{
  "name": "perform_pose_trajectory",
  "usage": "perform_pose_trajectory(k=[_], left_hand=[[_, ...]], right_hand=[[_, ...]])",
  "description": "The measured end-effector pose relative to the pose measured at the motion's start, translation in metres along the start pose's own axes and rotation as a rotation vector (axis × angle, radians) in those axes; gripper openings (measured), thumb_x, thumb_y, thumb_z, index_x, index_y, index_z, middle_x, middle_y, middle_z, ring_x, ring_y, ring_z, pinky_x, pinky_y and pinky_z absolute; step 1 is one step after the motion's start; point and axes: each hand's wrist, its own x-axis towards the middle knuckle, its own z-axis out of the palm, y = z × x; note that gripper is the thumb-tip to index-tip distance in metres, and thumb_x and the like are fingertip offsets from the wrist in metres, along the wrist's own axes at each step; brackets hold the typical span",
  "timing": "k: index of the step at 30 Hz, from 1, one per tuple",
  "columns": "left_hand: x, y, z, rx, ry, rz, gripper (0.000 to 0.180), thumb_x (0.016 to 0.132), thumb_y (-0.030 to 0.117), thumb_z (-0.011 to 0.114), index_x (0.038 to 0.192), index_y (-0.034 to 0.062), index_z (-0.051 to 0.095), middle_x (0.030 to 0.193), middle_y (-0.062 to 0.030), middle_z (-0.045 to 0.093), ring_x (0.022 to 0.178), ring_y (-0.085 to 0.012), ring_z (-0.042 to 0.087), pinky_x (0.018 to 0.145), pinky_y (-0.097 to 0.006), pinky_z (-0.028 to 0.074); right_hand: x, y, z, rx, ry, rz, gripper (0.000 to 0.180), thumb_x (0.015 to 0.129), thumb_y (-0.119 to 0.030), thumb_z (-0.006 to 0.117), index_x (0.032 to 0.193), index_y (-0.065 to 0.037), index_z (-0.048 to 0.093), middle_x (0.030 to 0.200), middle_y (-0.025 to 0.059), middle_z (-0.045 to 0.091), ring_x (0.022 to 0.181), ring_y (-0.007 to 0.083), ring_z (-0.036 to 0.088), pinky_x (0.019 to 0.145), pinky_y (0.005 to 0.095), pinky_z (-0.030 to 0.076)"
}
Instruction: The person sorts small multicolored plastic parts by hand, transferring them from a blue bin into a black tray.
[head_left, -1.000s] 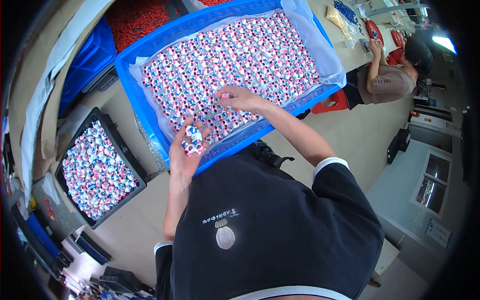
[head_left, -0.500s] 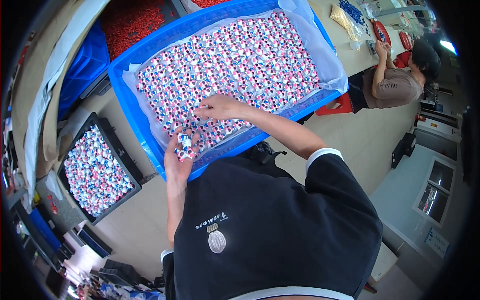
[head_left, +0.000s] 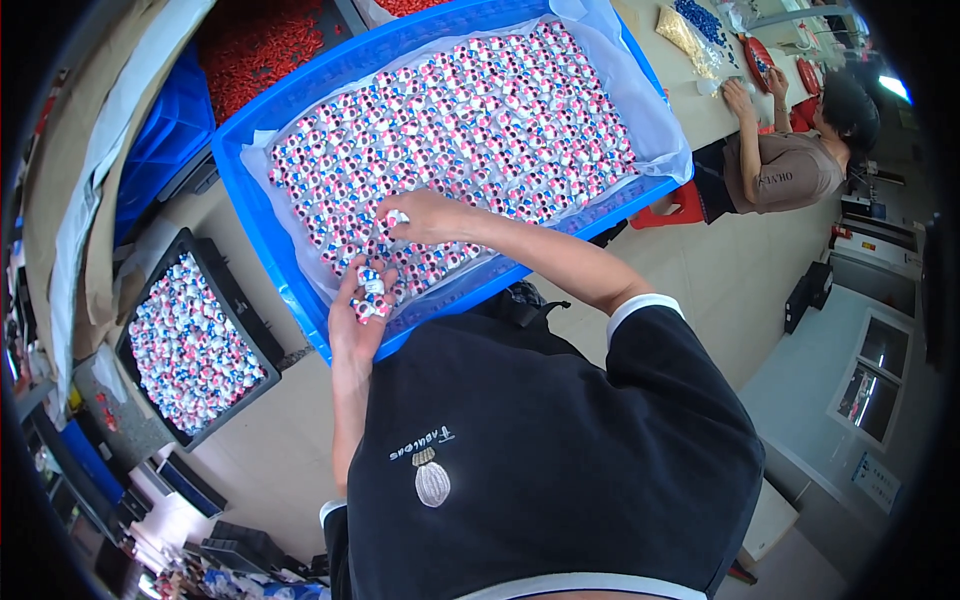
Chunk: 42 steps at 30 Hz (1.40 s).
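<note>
At blue tray [head_left: 245, 185] | right hand [head_left: 425, 217] pinching one piece [head_left: 398, 217] | left hand [head_left: 350, 325] cupping several | pieces' direction, long axes unclear

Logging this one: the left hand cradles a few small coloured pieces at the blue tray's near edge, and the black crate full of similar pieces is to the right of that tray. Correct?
Not quite: the head view shows the black crate to the left of the blue tray. The left hand does cradle small coloured pieces there.

Small parts [head_left: 470, 120] filling crates [head_left: 250, 200] (blue, black) and a workbench [head_left: 692, 112] suggest a workshop.
</note>
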Motion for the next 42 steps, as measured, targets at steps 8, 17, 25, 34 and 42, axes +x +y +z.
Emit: perform_pose_trajectory(k=[8,17,25,34,42], left_hand=[[-0.003,0.001,-0.004,-0.018,0.041,0.029,0.024,0.094,0.021,0.048,0.113,0.0061,0.052,0.099,-0.0126,0.061,0.091,-0.029,0.063,0.062,-0.034,0.05],[-0.002,-0.001,-0.002,-0.03,-0.042,0.022,0.024,0.093,0.021,0.05,0.111,0.0049,0.053,0.095,-0.0125,0.062,0.087,-0.0277,0.064,0.062,-0.034,0.05],[0.0,0.005,-0.022,-0.053,-0.033,0.003,0.029,0.092,0.019,0.049,0.118,0.0047,0.052,0.108,-0.0117,0.06,0.092,-0.0287,0.063,0.064,-0.035,0.049],[-0.002,0.003,-0.011,-0.052,0.136,0.042,0.027,0.093,0.021,0.048,0.113,0.0043,0.055,0.098,-0.01,0.062,0.086,-0.0269,0.062,0.06,-0.034,0.049],[0.003,0.002,-0.004,-0.003,0.219,0.031,0.029,0.093,0.023,0.048,0.114,0.0046,0.054,0.097,-0.0102,0.062,0.086,-0.0269,0.061,0.061,-0.034,0.048]], right_hand=[[0.011,0.016,0.004,-0.04,0.105,0.021,0.036,0.083,-0.023,0.06,0.116,-0.008,0.056,0.099,0.0204,0.063,0.092,0.0335,0.062,0.083,0.0419,0.047],[0.022,0.012,0.013,-0.256,0.156,-0.073,0.031,0.083,-0.018,0.059,0.11,-0.004,0.056,0.097,0.0193,0.063,0.092,0.0348,0.061,0.085,0.0432,0.045],[-0.011,0.079,-0.126,-0.158,0.646,0.24,0.03,0.079,-0.027,0.062,0.094,-0.002,0.061,0.086,0.0222,0.064,0.084,0.0373,0.062,0.077,0.0413,0.048],[-0.051,0.236,-0.249,-0.293,0.697,0.847,0.025,0.074,-0.019,0.058,0.082,0.005,0.066,0.09,0.0244,0.065,0.087,0.0367,0.064,0.077,0.0441,0.051],[-0.054,0.216,-0.243,-0.332,0.755,0.768,0.032,0.073,-0.023,0.061,0.094,0.001,0.065,0.097,0.0254,0.062,0.093,0.0377,0.061,0.082,0.0439,0.048]])
